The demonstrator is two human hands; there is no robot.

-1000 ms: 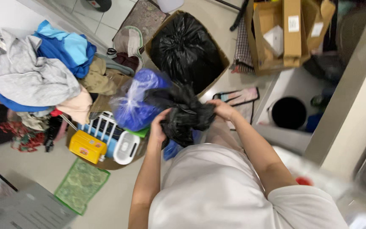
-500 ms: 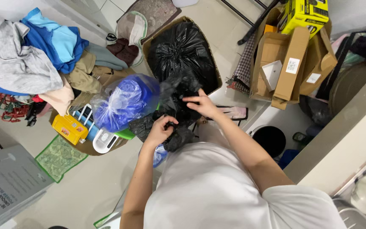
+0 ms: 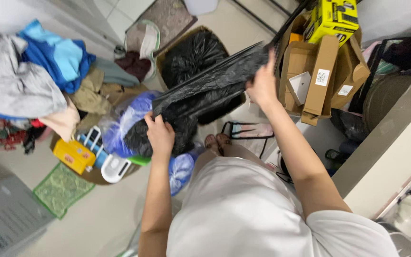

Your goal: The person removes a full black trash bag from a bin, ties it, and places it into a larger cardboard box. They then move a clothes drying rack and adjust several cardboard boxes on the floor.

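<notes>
I hold a black plastic bag point(image 3: 205, 93) stretched out between both hands. My left hand point(image 3: 159, 134) grips its lower left end near my waist. My right hand point(image 3: 262, 85) is raised and grips the upper right end, in front of the cardboard boxes. The bag's slack part hangs down by my left hand, over a blue bundle in clear plastic point(image 3: 124, 121). Behind the stretched bag sits a full black bag in an open cardboard box point(image 3: 191, 52).
A heap of clothes point(image 3: 29, 81) lies at the left, with a yellow box point(image 3: 73, 156) and a white fan-like item point(image 3: 115, 167) below it. Cardboard boxes point(image 3: 322, 76) and a yellow carton point(image 3: 333, 19) stand at the right. A green mat point(image 3: 60, 189) lies on the floor.
The bag was crumpled between my hands. My right hand has swung up and to the right, pulling the bag out into a long taut strip. The left hand stays low.
</notes>
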